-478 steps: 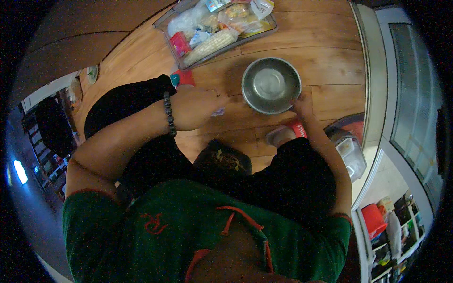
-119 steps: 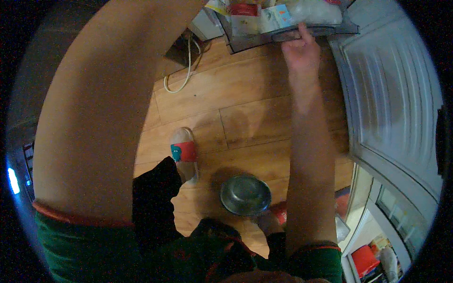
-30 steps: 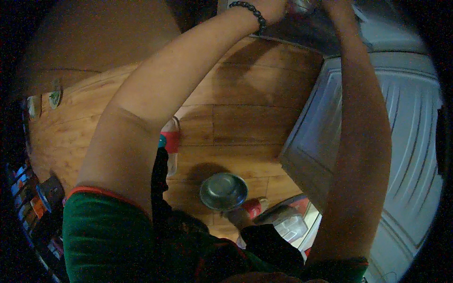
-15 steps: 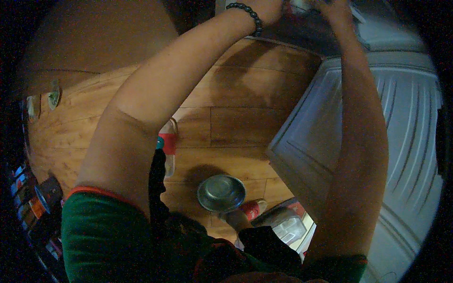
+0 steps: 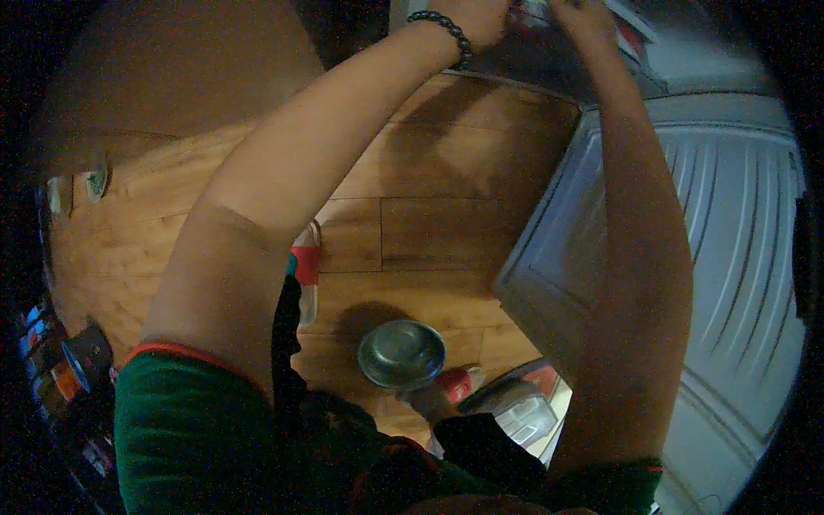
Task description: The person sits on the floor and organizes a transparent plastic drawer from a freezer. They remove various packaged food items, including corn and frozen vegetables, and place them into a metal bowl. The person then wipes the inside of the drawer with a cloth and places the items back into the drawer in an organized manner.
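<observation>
Both my arms stretch up to the top edge, where the picture cuts off part of each hand. My left hand (image 5: 482, 24), below a dark beaded bracelet (image 5: 452, 34) on the wrist, has its fingers mostly out of sight. My right hand (image 5: 589, 26) shows bent fingers, closed around something too cut off to name. A small pale thing (image 5: 534, 7) shows between the hands, only partly in view. Beneath them lies a dark, flat surface (image 5: 545, 56). Lower down, a round metal bowl (image 5: 402, 354) sits near my foot; what bears it is hidden.
A pale, ridged door-like panel (image 5: 738, 257) fills the right side. Wooden flooring (image 5: 446, 232) spreads below my arms, with red-and-white slippers (image 5: 307, 266) on my feet. A clear plastic container (image 5: 519, 416) stands low right. Assorted items (image 5: 73, 365) lie at the far left.
My right hand and forearm have shifted slightly left, nearer my left hand. The left arm has barely moved. The bowl stays where it was.
</observation>
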{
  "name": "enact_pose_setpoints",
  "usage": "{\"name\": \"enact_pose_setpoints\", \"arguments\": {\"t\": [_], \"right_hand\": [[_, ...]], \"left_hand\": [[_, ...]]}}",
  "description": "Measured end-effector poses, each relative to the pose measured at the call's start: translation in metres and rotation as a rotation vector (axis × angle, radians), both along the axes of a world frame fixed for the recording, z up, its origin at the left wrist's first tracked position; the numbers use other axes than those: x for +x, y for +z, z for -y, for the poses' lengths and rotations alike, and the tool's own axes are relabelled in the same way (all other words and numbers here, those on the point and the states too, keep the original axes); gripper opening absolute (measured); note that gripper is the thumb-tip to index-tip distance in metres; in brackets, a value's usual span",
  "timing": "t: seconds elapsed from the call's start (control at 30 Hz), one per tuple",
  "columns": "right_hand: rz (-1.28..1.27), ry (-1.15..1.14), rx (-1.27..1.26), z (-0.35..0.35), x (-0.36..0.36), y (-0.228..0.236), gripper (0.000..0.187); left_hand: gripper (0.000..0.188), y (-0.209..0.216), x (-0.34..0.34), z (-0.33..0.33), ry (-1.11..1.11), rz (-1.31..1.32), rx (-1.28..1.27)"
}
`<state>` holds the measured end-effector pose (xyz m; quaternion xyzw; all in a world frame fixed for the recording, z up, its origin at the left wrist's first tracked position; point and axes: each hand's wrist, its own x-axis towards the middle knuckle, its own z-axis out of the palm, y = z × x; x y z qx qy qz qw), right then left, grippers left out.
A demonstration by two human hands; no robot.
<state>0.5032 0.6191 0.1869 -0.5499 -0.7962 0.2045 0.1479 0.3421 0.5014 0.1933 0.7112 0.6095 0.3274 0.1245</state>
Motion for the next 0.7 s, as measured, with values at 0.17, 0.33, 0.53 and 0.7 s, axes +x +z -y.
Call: {"name": "enact_pose_setpoints", "arguments": {"t": [0.17,0.33,0.53,0.7], "right_hand": [[-0.064,0.246,0.185,0.014,0.025,-0.001,0.051],[0.081,0.079,0.273,0.005,0.021,0.008,0.036],[-0.098,-0.565,0.33,0.066,0.061,0.006,0.028],[-0.05,-0.204,0.314,0.03,0.117,-0.058,0.021]], "left_hand": [[0.02,0.006,0.014,-0.005,-0.012,-0.011,0.011],[0.021,0.014,0.012,0.004,-0.049,-0.02,0.098],[0.028,-0.021,0.025,0.022,-0.116,-0.175,0.339],[0.029,-0.087,0.055,-0.015,-0.04,0.196,-0.169]]}}
